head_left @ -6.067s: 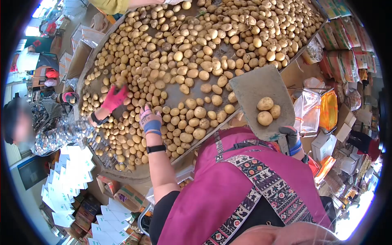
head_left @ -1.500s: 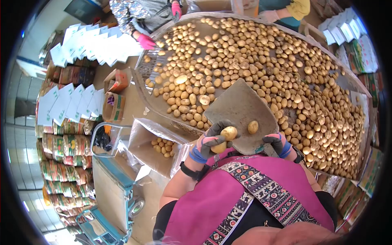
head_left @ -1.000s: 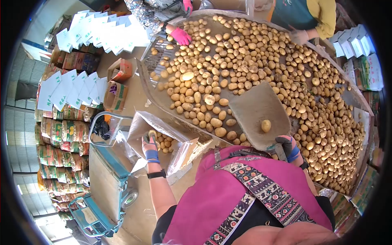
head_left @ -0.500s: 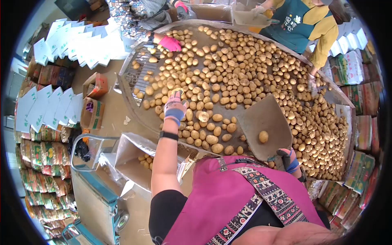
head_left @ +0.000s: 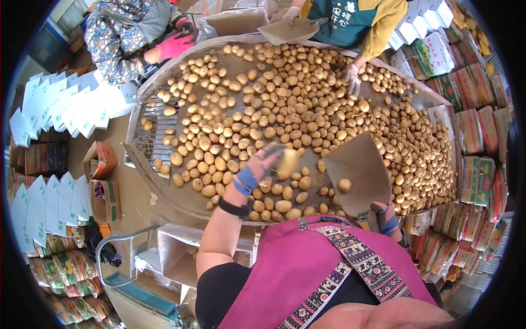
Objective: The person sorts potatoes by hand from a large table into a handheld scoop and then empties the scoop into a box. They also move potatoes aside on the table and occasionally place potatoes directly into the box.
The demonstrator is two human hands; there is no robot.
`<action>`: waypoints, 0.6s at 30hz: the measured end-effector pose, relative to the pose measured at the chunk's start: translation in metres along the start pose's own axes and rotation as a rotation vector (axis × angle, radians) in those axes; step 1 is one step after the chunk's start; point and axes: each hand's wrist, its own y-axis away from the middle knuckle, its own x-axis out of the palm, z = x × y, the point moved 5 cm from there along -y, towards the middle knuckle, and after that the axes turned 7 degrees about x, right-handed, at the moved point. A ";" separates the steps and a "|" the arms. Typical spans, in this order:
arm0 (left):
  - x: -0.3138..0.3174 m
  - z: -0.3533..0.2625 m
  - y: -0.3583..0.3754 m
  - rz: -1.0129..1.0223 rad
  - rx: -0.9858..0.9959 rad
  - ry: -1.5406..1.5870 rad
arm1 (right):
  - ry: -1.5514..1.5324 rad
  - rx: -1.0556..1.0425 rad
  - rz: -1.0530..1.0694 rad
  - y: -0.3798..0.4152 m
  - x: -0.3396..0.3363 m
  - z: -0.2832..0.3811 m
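Observation:
My left hand, in a pink, grey and blue glove, is closed on a motion-smeared potato above the sorting table. Many loose potatoes cover the table around it. Close to my body, my right hand, gloved alike, is closed at the back end of a wide scoop. Its grip on the handle is partly hidden. A single potato lies in the scoop, whose blade rests among the potatoes.
A plastic-lined carton stands below my left arm. Across the table, one co-worker's glove touches potatoes beside another scoop; a second person's pink glove is at the far left edge. Stacked cartons line the right side.
My left hand has moved right, towards the scoop, and now carries a potato. The far-left person's pink glove has drawn back from the potatoes. The camera view has shifted.

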 end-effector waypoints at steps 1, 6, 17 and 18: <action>0.013 -0.016 -0.013 0.069 -0.398 0.363 | 0.280 -0.142 0.132 -0.005 -0.013 -0.009; 0.037 0.006 0.011 0.402 -0.365 -0.698 | 0.604 -0.260 0.167 -0.017 -0.073 -0.067; 0.031 0.029 -0.014 -0.019 -0.459 0.167 | 0.360 -0.070 0.174 -0.033 -0.055 -0.075; 0.046 0.006 -0.037 0.150 -0.503 0.279 | 0.320 -0.042 0.174 -0.033 -0.054 -0.073</action>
